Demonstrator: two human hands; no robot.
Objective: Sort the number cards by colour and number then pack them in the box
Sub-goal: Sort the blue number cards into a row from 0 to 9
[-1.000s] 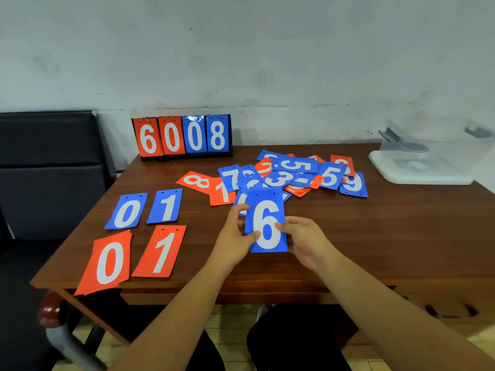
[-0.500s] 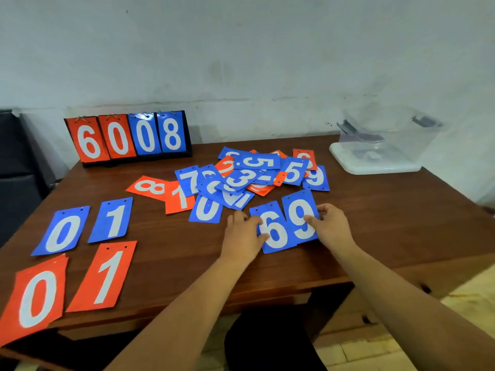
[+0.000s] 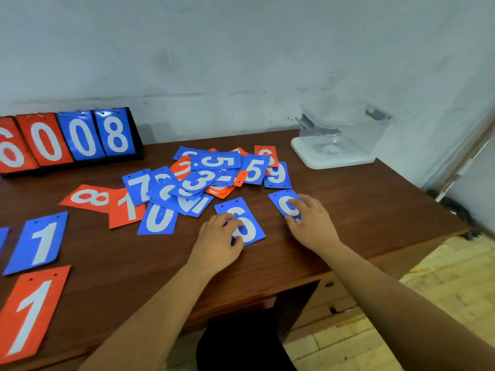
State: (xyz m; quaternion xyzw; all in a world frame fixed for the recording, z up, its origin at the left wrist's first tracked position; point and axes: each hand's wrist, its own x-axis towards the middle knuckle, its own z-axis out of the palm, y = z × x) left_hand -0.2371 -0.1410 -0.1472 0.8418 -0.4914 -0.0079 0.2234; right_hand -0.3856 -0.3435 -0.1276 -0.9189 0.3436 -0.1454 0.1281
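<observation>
Left hand (image 3: 217, 242) presses down on the blue 6 (image 3: 251, 226), right hand (image 3: 310, 223) on the blue 9 (image 3: 281, 202), neither gripping, both flat on the tabletop (image 3: 348, 210) beside the pile (image 3: 203, 178), and these look thin, light, probably slick, so slide one over the edge and pinch a corner.

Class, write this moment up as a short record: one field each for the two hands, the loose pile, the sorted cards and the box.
Left hand: rests on the blue 6 card, flat on the table
Right hand: touches another blue card, a 6 or 9, apart from the first
Loose pile: blue and orange cards overlapping, mid-table
Sorted cards: blue 1 above orange 1, at the left edge
Box: clear, far right corner
</observation>
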